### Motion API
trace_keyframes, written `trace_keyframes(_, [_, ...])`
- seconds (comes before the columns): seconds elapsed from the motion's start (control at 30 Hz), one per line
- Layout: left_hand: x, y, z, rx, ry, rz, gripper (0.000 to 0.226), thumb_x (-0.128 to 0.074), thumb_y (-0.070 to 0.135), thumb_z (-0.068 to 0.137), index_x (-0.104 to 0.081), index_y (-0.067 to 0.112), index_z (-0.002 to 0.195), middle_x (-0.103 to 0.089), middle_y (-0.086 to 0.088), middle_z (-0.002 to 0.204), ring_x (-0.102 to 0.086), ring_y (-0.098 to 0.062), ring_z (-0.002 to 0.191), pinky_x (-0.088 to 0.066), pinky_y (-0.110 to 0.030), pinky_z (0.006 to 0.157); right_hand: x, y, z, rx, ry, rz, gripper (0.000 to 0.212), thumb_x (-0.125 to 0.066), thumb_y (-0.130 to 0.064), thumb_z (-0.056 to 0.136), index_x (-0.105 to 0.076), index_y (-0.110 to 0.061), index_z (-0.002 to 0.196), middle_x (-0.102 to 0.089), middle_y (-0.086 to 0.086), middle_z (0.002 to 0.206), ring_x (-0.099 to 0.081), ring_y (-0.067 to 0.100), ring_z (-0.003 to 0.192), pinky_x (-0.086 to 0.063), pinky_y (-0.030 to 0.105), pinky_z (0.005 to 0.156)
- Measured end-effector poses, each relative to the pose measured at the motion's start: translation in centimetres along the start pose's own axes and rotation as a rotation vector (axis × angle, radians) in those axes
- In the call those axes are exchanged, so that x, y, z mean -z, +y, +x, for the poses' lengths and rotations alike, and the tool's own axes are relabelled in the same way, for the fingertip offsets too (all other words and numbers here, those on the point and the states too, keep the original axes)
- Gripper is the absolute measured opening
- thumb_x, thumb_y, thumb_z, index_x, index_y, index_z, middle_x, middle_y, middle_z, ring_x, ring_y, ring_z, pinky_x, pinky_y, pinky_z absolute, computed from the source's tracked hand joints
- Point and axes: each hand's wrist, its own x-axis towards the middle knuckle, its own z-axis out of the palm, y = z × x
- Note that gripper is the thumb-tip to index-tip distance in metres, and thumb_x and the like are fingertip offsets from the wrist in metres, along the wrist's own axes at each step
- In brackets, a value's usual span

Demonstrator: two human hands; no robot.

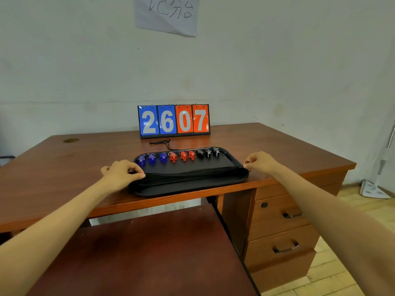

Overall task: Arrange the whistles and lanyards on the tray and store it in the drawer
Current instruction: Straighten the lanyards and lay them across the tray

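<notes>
A black tray [188,186] lies near the desk's front edge. Along its far side stand three blue whistles [152,158], three red whistles [183,155] and three black whistles [208,153] in a row. A bundle of black lanyards [192,174] stretches across the tray's middle. My left hand [121,173] pinches the bundle's left end at the tray's left rim. My right hand [261,162] pinches the right end at the right rim. One loose black lanyard [162,143] lies on the desk behind the tray.
A flip scoreboard [174,121] reading 2607 stands at the back of the brown desk [64,167]. A wide pulled-out drawer or shelf [149,253] extends below the desk front. Shut drawers [284,214] with handles are on the right. A paper sheet [166,13] hangs on the wall.
</notes>
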Motion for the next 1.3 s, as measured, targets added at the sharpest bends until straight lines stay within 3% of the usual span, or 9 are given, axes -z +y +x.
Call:
trace_keyframes(0.07, [-0.2, -0.3, 0.1, -0.018, 0.02, -0.014, 0.01, -0.06, 0.051, 0.082, -0.06, 0.041, 0.083, -0.06, 0.006, 0.116, -0.05, -0.019, 0.116, -0.024, -0.038, 0.092, 0.2, 0.0, -0.2, 0.042, -0.013, 0.002, 0.018, -0.064, -0.017, 0.086, -0.064, -0.011, 0.103, -0.065, 0.009, 0.111, -0.057, 0.022, 0.102, -0.043, 0.031, 0.085])
trace_keyframes(0.17, [-0.5, -0.2, 0.1, -0.05, 0.058, -0.001, 0.037, -0.057, 0.056, 0.081, -0.057, 0.036, 0.112, -0.055, 0.005, 0.127, -0.047, -0.019, 0.119, -0.024, -0.04, 0.098, 0.5, -0.3, -0.5, 0.133, -0.018, 0.029, 0.036, -0.064, -0.01, 0.081, -0.06, -0.018, 0.117, -0.059, 0.004, 0.125, -0.054, 0.02, 0.113, -0.042, 0.034, 0.097])
trace_keyframes(0.27, [-0.7, 0.7, -0.3, -0.141, 0.08, 0.066, 0.045, -0.056, 0.052, 0.084, -0.052, 0.035, 0.125, -0.054, 0.006, 0.131, -0.044, -0.018, 0.122, -0.021, -0.04, 0.101, 0.2, -0.9, -0.8, 0.234, -0.003, 0.009, 0.033, -0.065, -0.013, 0.084, -0.062, -0.017, 0.117, -0.058, 0.001, 0.127, -0.05, 0.018, 0.12, -0.036, 0.035, 0.103])
trace_keyframes(0.47, [-0.8, 1.3, -0.5, -0.232, -0.024, 0.223, 0.032, -0.053, 0.052, 0.086, -0.06, 0.038, 0.114, -0.061, 0.013, 0.121, -0.044, -0.013, 0.121, -0.016, -0.043, 0.103, -0.8, -1.6, -0.8, 0.261, -0.06, -0.276, 0.022, -0.064, -0.026, 0.086, -0.068, -0.025, 0.108, -0.064, -0.002, 0.121, -0.056, 0.02, 0.115, -0.044, 0.047, 0.099])
trace_keyframes(0.7, [-0.3, 2.3, 0.0, -0.251, -0.011, 0.19, 0.035, -0.055, 0.055, 0.083, -0.061, 0.037, 0.112, -0.06, 0.011, 0.121, -0.044, -0.013, 0.12, -0.017, -0.043, 0.103, -0.3, -3.1, -0.1, 0.219, -0.091, -0.318, 0.026, -0.064, -0.021, 0.085, -0.063, -0.028, 0.11, -0.057, -0.003, 0.127, -0.047, 0.022, 0.125, -0.026, 0.054, 0.11])
trace_keyframes(0.83, [0.1, 4.2, 1.5, -0.249, 0.026, 0.103, 0.037, -0.053, 0.057, 0.083, -0.062, 0.035, 0.11, -0.06, 0.009, 0.123, -0.045, -0.014, 0.121, -0.019, -0.039, 0.101, -0.3, -5.9, 0.1, 0.37, -0.127, -0.098, 0.027, -0.064, -0.024, 0.086, -0.063, -0.02, 0.112, -0.057, 0.0, 0.13, -0.049, 0.017, 0.122, -0.034, 0.032, 0.102])
trace_keyframes(1.03, [-0.3, 6.6, 6.9, -0.215, 0.018, 0.1, 0.034, -0.049, 0.053, 0.088, -0.062, 0.032, 0.11, -0.061, 0.006, 0.117, -0.045, -0.015, 0.118, -0.019, -0.039, 0.103, -2.3, -10.7, 3.0, 0.398, -0.121, -0.058, 0.023, -0.059, -0.027, 0.09, -0.066, -0.015, 0.107, -0.063, 0.003, 0.119, -0.056, 0.015, 0.109, -0.04, 0.025, 0.09])
trace_keyframes(1.2, [-1.0, 6.9, 12.4, -0.189, -0.059, 0.146, 0.026, -0.054, 0.043, 0.087, -0.062, 0.029, 0.108, -0.061, 0.005, 0.115, -0.046, -0.015, 0.113, -0.021, -0.038, 0.102, -1.5, -12.1, 8.0, 0.243, -0.373, -0.339, 0.024, -0.063, -0.01, 0.084, -0.067, 0.0, 0.106, -0.067, 0.014, 0.114, -0.063, 0.025, 0.105, -0.048, 0.039, 0.099])
trace_keyframes(1.3, [-2.2, 7.1, 15.6, -0.199, -0.103, 0.17, 0.023, -0.054, 0.034, 0.089, -0.064, 0.026, 0.109, -0.062, 0.005, 0.118, -0.048, -0.016, 0.114, -0.02, -0.042, 0.104, -0.7, -12.4, 10.2, 0.177, -0.496, -0.45, 0.022, -0.058, -0.012, 0.09, -0.067, -0.002, 0.107, -0.069, 0.01, 0.11, -0.065, 0.019, 0.095, -0.043, 0.042, 0.104])
